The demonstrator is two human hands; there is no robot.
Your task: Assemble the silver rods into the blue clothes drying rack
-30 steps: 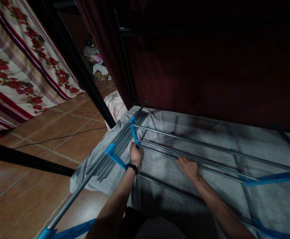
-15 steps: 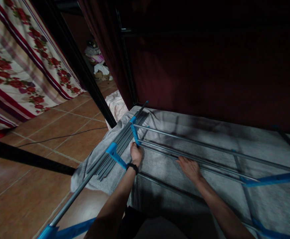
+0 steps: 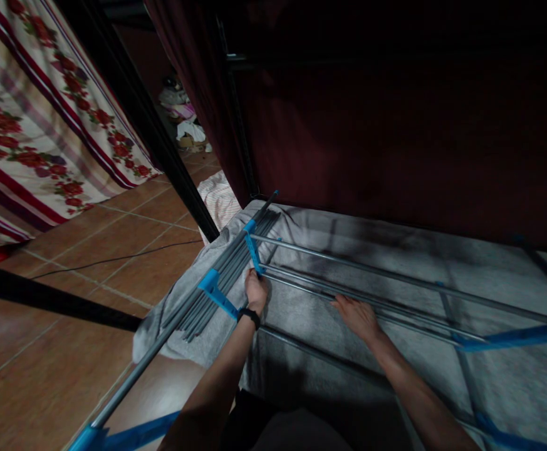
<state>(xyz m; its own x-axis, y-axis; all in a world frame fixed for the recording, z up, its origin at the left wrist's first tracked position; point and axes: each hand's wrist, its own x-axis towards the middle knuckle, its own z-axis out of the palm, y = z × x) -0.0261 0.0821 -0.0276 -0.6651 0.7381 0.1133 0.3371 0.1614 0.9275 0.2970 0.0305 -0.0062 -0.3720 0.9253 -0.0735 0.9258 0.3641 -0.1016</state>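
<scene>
A rack of grey metal rods with blue plastic brackets lies across the grey blanket in front of me. My left hand (image 3: 256,291), with a black band at the wrist, is closed at the lower end of a blue bracket (image 3: 253,252), where thin rods meet it; its fingertips are partly hidden. Further right, my right hand (image 3: 355,316) pinches the lowest of these thin metal rods (image 3: 296,285), fingers over it and thumb out of sight. A second blue bracket (image 3: 219,294) sits on the long side tube (image 3: 160,344), left of my left wrist.
Several loose grey rods (image 3: 230,282) lie bundled on the blanket (image 3: 301,216) beyond the side tube. Black posts (image 3: 160,138) frame the bed, with a dark red curtain (image 3: 371,144) behind. A cable (image 3: 127,255) crosses the tiled floor (image 3: 89,326) near a floral curtain (image 3: 33,125).
</scene>
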